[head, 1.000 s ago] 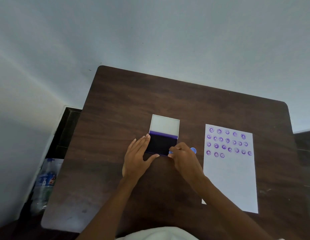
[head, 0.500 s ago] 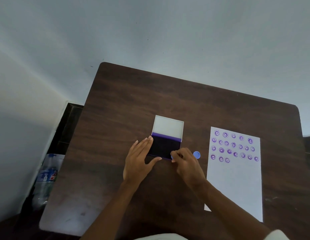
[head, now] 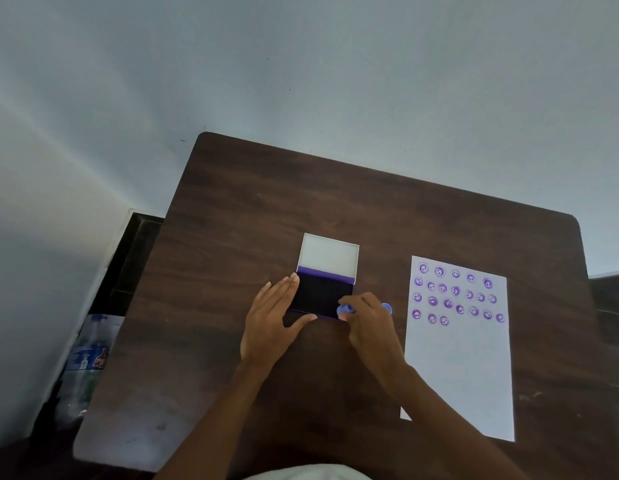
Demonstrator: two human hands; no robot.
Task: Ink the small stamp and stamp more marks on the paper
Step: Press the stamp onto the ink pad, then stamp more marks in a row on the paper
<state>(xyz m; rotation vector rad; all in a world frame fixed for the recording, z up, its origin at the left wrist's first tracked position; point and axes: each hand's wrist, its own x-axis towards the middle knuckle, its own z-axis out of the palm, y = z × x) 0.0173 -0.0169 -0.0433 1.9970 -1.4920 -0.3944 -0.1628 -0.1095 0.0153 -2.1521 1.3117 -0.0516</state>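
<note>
Inking is the step in hand. Right hand [head: 368,318] pinches the small stamp [head: 344,310], a little blue round thing, between thumb and fingertips, at the near right corner of the open ink pad [head: 323,294]; whether its face is pressed into the dark pad or just above it I cannot tell. A second blue round piece [head: 387,308], perhaps a cap, peeks out just behind that hand. Left hand [head: 273,315] grasps nothing: it lies flat and spread on the table [head: 231,237], fingers against the pad's left edge and thumb along its near edge, steadying it. The pad's white lid [head: 328,252] is folded back, away from the person. To the right lies the paper [head: 460,362], four uneven rows of purple marks at its far end, the lower part blank. Next, I'd judge, the stamp must be lifted clear, carried right and pressed squarely onto bare paper beside the short last row.
</note>
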